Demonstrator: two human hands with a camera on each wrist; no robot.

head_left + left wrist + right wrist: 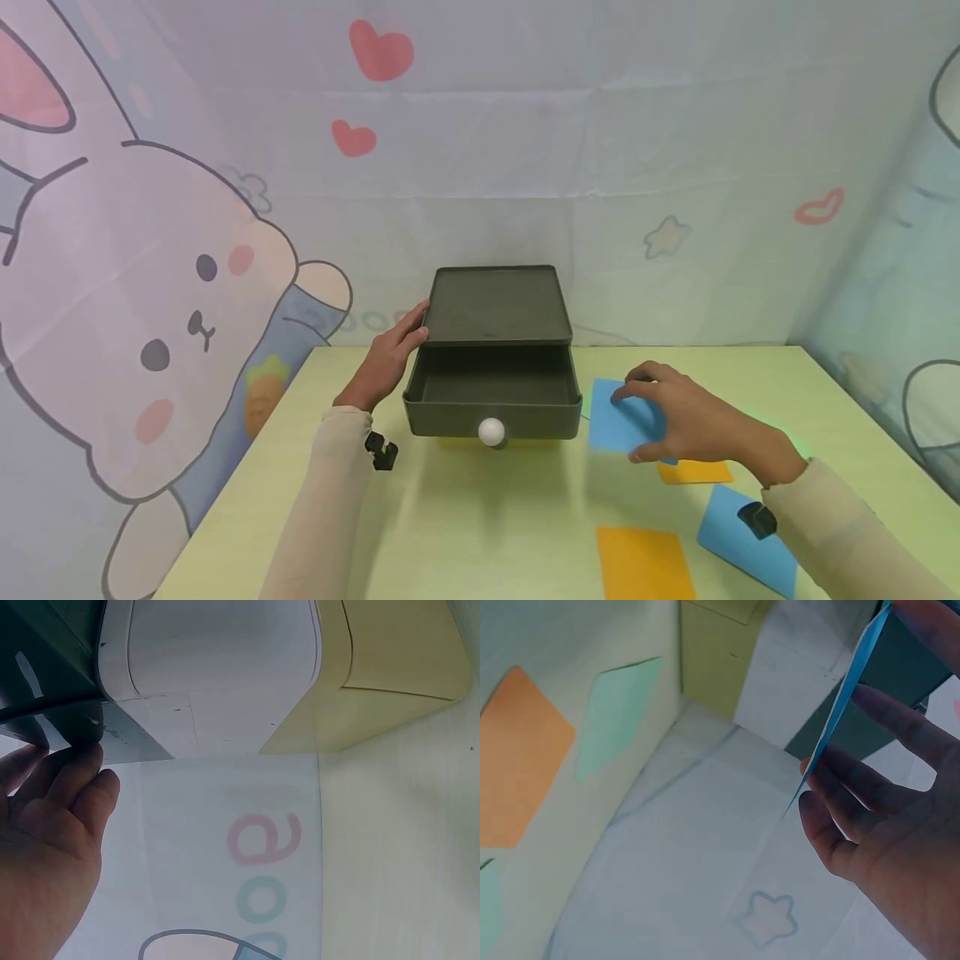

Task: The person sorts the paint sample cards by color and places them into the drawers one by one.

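Note:
A small drawer cabinet (501, 304) stands at the back middle of the table, dark green on top with white and yellow tiers below in the wrist views. Its top drawer (450, 421), with a round white knob (491, 432), is pulled out, and no contents show inside. My left hand (384, 358) rests its extended fingers against the cabinet's upper left side. To the right of the drawer, my right hand (690, 417) pinches a square blue sheet of paper (617, 421) between thumb and fingers. The right wrist view shows this blue sheet (840, 705) edge-on, raised off the table.
Under and around my right arm lie an orange sheet (647, 562), another orange sheet (697, 472) and a blue sheet (746, 537). A green sheet (619, 716) lies near the table's back edge. A printed cloth backdrop (480, 167) hangs behind the cabinet.

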